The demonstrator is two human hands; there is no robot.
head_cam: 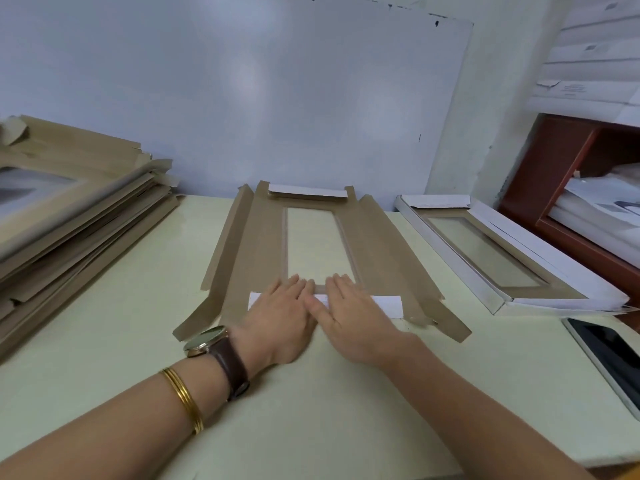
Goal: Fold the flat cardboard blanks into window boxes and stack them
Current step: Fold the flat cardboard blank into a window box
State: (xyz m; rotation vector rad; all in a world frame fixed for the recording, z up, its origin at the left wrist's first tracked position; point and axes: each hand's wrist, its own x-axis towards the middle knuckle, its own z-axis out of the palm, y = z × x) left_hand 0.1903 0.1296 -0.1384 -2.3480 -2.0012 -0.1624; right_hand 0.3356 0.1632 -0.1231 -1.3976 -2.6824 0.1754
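Note:
A flat brown cardboard blank (374, 247) with a clear window lies in the middle of the pale table (104, 341). Its near end flap (384, 303) is folded over and shows its white side; the far end flap (308, 192) is folded over too. My left hand (280, 313) and my right hand (349, 313) lie side by side, fingers straight, pressing the near flap down. A tall pile of flat blanks (69, 209) stands on the left. One folded window box (502, 251) sits on the right.
A phone (613, 355) with a dark screen lies at the table's right edge. A red-brown shelf (561, 168) holding papers stands at the far right. A pale board (277, 98) leans against the wall behind the table.

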